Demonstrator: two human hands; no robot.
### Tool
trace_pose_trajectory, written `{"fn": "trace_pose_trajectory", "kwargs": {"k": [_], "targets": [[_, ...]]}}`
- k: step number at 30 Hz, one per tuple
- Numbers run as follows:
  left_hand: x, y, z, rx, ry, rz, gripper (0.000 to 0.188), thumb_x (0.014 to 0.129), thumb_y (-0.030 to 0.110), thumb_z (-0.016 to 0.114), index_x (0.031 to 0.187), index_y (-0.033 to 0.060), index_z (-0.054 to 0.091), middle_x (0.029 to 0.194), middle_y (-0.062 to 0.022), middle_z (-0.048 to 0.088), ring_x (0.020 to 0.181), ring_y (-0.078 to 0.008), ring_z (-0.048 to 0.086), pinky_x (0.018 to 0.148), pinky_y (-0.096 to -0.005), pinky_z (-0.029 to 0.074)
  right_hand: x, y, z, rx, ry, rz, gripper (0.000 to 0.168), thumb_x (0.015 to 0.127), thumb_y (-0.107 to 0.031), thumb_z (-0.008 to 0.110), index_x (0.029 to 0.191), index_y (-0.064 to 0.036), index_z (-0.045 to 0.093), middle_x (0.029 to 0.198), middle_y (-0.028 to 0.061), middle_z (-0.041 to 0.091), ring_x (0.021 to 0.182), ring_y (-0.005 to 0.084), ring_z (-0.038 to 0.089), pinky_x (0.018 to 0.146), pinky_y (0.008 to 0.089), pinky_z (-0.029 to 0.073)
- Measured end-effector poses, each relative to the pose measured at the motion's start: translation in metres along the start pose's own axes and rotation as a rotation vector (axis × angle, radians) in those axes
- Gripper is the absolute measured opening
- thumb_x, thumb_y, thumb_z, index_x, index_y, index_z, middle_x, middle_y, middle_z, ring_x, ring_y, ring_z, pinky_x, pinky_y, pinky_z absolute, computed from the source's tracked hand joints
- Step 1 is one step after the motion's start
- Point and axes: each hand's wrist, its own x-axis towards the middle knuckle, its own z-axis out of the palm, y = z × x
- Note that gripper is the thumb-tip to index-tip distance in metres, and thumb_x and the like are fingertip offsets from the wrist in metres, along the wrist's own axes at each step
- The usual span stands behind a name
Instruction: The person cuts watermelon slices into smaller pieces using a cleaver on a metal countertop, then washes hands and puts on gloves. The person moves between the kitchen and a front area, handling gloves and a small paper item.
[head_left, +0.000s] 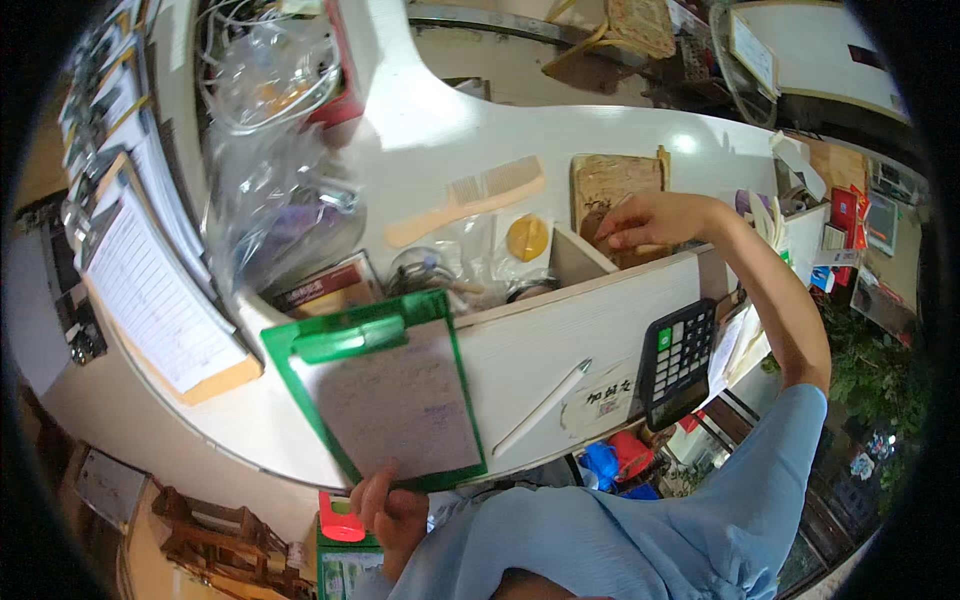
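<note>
My right hand (649, 223) reaches over an open compartment of the white counter (525, 360), fingers loosely bent and apart, with nothing visible in them. Beneath it are brown contents that I cannot make out, and a worn wooden board (619, 172) lies just beyond. My left hand (390, 514) is at the lower edge of a green clipboard (469, 405) that bears a written sheet. One finger overlaps that edge; whether the hand grips it is unclear. Right of the clipboard lie a white pen (544, 405) and a black calculator (679, 360).
A wooden comb (465, 201) lies beyond compartments holding small items and a round yellow object (527, 238). Clear plastic bags (277, 202) and cables crowd the left. Clipboards with papers (161, 292) stand at the far left. Papers and red packets (844, 225) sit at the right.
</note>
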Motion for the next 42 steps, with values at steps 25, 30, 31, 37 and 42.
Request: {"fn": "trace_pose_trajectory", "kwargs": {"k": [25,30,31,37,42], "targets": [[-0.031,-0.029,-0.022,-0.550,0.465,0.293,0.048,0.085,-0.003,0.052,0.131,-0.0026,0.037,0.120,-0.0203,0.054,0.095,-0.0261,0.061,0.084,-0.0370,0.048,-0.188,-0.194,0.359,-0.130,0.853,-0.514,0.023,0.081,-0.007,0.065,0.104,-0.003,0.064,0.094,0.0150,0.066,0.087,0.0330,0.063,0.075,0.0395,0.050],[-0.135,-0.048,-0.088,-0.293,0.507,0.005,0.045,0.085,-0.003,0.054,0.128,-0.0020,0.041,0.114,-0.0198,0.057,0.088,-0.0271,0.062,0.078,-0.0358,0.050,-0.127,-0.163,0.454,0.074,0.587,-0.691,0.021,0.089,-0.011,0.060,0.108,-0.004,0.064,0.100,0.0133,0.067,0.084,0.0225,0.067,0.071,0.0307,0.054],[-0.165,-0.051,-0.097,-0.300,0.537,-0.070,0.041,0.085,0.000,0.056,0.124,-0.0036,0.046,0.111,-0.0195,0.059,0.087,-0.0286,0.063,0.076,-0.0363,0.051,-0.120,-0.170,0.469,0.072,0.490,-0.634,0.021,0.089,-0.012,0.060,0.108,-0.004,0.064,0.099,0.0133,0.067,0.083,0.0222,0.067,0.071,0.0302,0.053],[-0.370,-0.039,-0.145,-0.076,0.557,-0.492,0.052,0.084,-0.006,0.054,0.133,0.0038,0.037,0.117,-0.0164,0.055,0.075,-0.0191,0.064,0.068,-0.0306,0.051,-0.066,-0.201,0.565,-0.087,0.255,-0.898,0.022,0.088,-0.016,0.060,0.105,-0.002,0.064,0.099,0.0159,0.067,0.089,0.0280,0.066,0.078,0.0329,0.051],[-0.463,-0.017,-0.171,-0.029,0.813,-0.709,0.048,0.087,0.003,0.056,0.132,0.0069,0.039,0.119,-0.0153,0.054,0.074,-0.0221,0.063,0.064,-0.0317,0.052,-0.056,-0.261,0.624,-0.205,-0.052,-0.848,0.022,0.089,-0.015,0.059,0.105,-0.001,0.064,0.094,0.0151,0.068,0.082,0.0228,0.067,0.073,0.0300,0.051]]}}
